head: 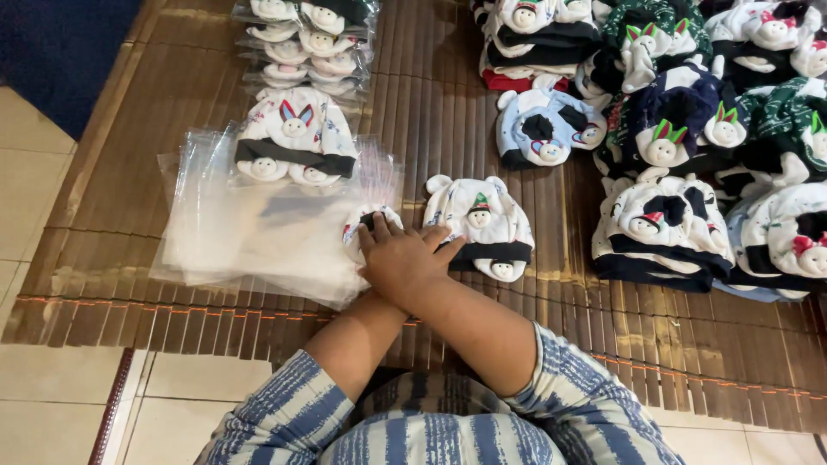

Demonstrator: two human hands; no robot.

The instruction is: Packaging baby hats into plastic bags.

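Observation:
My right hand [403,258] lies palm down, fingers spread, on a small folded white baby hat [355,226] that sticks out at the edge of a pile of clear plastic bags [233,232]. My left forearm [353,331] runs up under the right wrist, and the left hand itself is hidden beneath it. Just right of my hands lies another white baby hat [480,222] with a dark band and small doll faces. A folded white hat with bunny ears [295,138] rests on the far part of the bag pile.
I sit on a brown bamboo mat [112,172] over floor tiles. Bagged hats [310,39] are stacked at the top. Several heaps of white, blue, green and dark hats [689,129] fill the right side. A light blue hat [543,129] lies between.

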